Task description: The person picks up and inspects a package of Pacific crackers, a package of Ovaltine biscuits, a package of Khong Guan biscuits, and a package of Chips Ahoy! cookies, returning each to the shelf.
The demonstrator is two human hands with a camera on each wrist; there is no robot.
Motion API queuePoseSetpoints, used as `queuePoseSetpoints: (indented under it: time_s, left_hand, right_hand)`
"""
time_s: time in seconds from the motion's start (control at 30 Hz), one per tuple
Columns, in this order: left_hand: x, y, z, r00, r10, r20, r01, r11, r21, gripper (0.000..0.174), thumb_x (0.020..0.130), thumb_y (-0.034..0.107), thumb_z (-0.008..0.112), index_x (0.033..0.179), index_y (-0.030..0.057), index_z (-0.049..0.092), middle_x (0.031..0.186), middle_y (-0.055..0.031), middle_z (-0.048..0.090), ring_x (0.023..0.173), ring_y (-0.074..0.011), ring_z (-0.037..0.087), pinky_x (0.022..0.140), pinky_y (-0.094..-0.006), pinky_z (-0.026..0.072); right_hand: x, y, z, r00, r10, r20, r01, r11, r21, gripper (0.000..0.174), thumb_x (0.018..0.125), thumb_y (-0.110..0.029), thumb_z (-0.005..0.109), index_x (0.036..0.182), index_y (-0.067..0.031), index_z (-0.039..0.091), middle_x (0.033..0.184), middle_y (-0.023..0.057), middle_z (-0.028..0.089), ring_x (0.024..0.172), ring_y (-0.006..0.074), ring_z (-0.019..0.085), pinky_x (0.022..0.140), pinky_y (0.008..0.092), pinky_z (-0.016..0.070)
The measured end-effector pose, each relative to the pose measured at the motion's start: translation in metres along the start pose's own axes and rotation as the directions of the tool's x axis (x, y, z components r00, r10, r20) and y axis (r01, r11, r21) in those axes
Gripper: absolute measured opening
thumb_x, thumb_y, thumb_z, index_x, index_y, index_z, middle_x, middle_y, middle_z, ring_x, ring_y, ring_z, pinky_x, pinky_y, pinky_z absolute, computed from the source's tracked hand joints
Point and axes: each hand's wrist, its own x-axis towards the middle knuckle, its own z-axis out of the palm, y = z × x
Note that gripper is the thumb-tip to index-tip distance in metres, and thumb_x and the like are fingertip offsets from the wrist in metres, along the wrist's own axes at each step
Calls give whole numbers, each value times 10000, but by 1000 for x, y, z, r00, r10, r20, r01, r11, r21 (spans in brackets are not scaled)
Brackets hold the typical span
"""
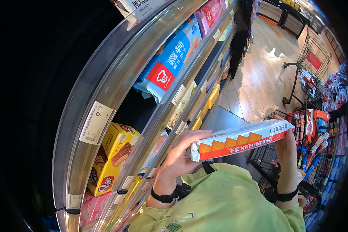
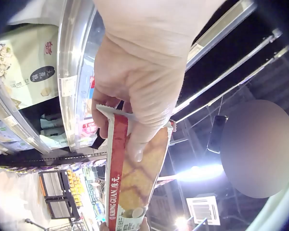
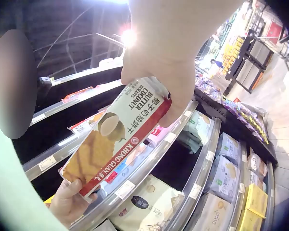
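Observation:
Both hands hold a long packet of butter coconut biscuits (image 1: 239, 140) in front of the body, one at each end. My left hand (image 1: 183, 152) grips the crimped end, its thumb lying along the printed face in the left wrist view. At the other end my right hand (image 1: 287, 150) has its fingers round the packet's edge. The right wrist view shows the packet's front (image 3: 116, 137), with a coconut picture, a biscuit picture and a red band. Close by on the left is the shelf rack (image 1: 104, 87) with packaged biscuits.
A blue wafer packet (image 1: 170, 58) and a yellow box (image 1: 114, 158) stand on the shelves behind clear front rails. A shopping cart (image 1: 263, 160) with several snack packs is at the right, and another cart (image 1: 315, 58) stands farther along the wooden floor (image 1: 247, 81).

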Motion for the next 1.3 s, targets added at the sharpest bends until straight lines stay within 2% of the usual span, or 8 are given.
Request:
queuePoseSetpoints:
  time_s: [0.17,0.27,0.43,0.5,0.53,0.7,0.77,1.3]
  left_hand:
    - [-3,8,-6,978,-82,191,95,994,-58,783,669,111,848,1345,27,464,1368,-162,489,1223,-264,509,1005,-365,409]
    - [-2,-4,-6,740,-234,631,541,764,-351,1156,646,345,868,1492,3,159,1434,-163,361,1301,-215,388,1069,-351,319]
    - [21,20,31,689,-403,602,584,801,-133,985,707,180,823,1470,12,223,1338,-163,455,1212,-205,469,995,-355,404]
    - [32,37,36,567,-557,607,767,625,-144,904,706,94,815,1434,41,282,1224,-126,547,1146,-186,523,898,-336,477]
    - [27,34,46,847,-358,394,439,888,-136,762,706,56,811,1350,52,404,1132,-83,601,1081,-154,559,825,-317,511]
    - [10,43,66,836,-398,379,481,863,-156,545,773,138,781,1247,45,528,1167,-56,604,1080,-182,585,961,-324,456]
    - [-8,37,74,998,-62,8,61,943,-327,546,799,128,750,1272,29,497,1176,-72,597,1082,-189,581,958,-335,458]
    - [-38,134,151,888,-407,-215,130,669,-732,595,906,209,613,1379,-24,337,1335,-179,477,1218,-292,516,1029,-436,424]
  right_hand:
    - [15,-17,19,990,-40,-137,32,998,-59,520,929,-296,538,1298,63,465,1139,117,612,1040,175,607,924,317,468]
    - [29,-39,37,992,-124,-28,110,948,-300,435,868,-220,595,1208,49,559,1051,87,632,961,130,604,877,258,457]
    - [47,-75,103,808,-395,437,589,575,-568,442,715,-135,709,1135,-30,622,1024,92,537,953,193,558,845,302,443]
    - [40,-90,124,815,-326,479,561,654,-508,713,721,-271,734,1331,1,486,1189,118,515,1087,214,526,930,324,404]
    - [38,-93,129,768,-395,504,621,652,-436,772,723,-286,740,1372,-3,432,1258,128,472,1142,221,493,957,342,389]
    - [8,-101,96,715,-449,535,697,508,-506,853,748,-316,735,1434,-8,334,1398,141,360,1284,238,386,1045,389,324]
    - [-8,-81,75,886,-274,374,418,821,-388,795,778,-317,711,1426,-23,357,1407,143,343,1330,258,338,1094,407,264]
    - [-93,-57,36,861,-278,427,355,928,-111,431,887,-190,632,1267,-6,543,1255,141,501,1201,220,478,1017,352,373]
